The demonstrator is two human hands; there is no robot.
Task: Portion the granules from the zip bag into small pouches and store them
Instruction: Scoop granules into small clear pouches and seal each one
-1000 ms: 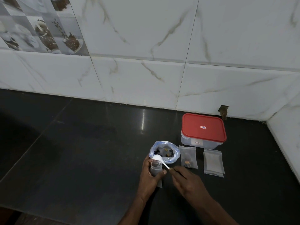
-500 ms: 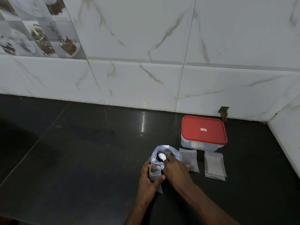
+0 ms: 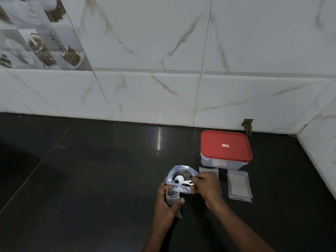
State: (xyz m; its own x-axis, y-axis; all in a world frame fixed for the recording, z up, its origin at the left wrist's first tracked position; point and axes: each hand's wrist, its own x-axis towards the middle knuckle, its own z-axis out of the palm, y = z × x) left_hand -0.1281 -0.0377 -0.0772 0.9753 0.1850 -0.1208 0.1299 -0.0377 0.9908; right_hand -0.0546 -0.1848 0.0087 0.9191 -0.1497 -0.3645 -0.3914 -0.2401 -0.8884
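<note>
Both hands are busy. The left hand (image 3: pixel 167 202) grips an open small pouch (image 3: pixel 172 196) just in front of the zip bag (image 3: pixel 180 170). The right hand (image 3: pixel 208 187) pinches the white spoon (image 3: pixel 179 179), which has moved from the pouch mouth back into the bag's granules (image 3: pixel 185 174), probably for another scoop. Right of the bag lie flat pouches (image 3: pixel 239 186), with the red-lidded box (image 3: pixel 225 145) behind them.

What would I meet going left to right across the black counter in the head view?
Left hand gripping a small clear plastic pouch → right hand pinching a white plastic spoon → flat clear plastic pouch lying apart.
</note>
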